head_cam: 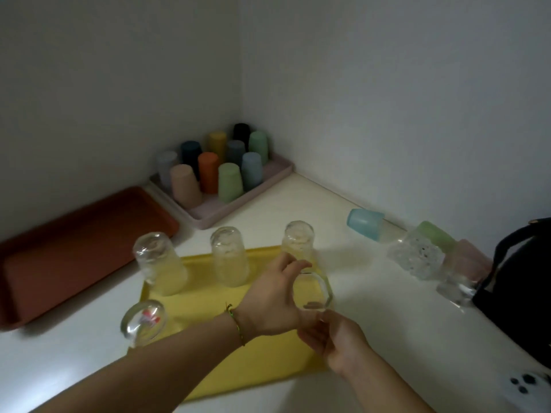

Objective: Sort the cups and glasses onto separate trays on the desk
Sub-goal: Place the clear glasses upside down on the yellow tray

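The left hand (272,296) pinches a clear glass (313,290) between curled thumb and fingers, above the right side of the yellow tray (214,371). The right hand (337,344) lies just below; whether it grips or merely touches the glass cannot be told through the blur. Set the glass rim-down on bare tray, apart from the inverted glasses (229,257). Release once seated flat.

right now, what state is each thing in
held glass: gripped by left hand and right hand, above yellow tray
back three glasses: upside down on yellow tray
coloured cups: upside down on pink tray
blue cup: on its side on the desk
textured glass: on its side
green cup: on its side
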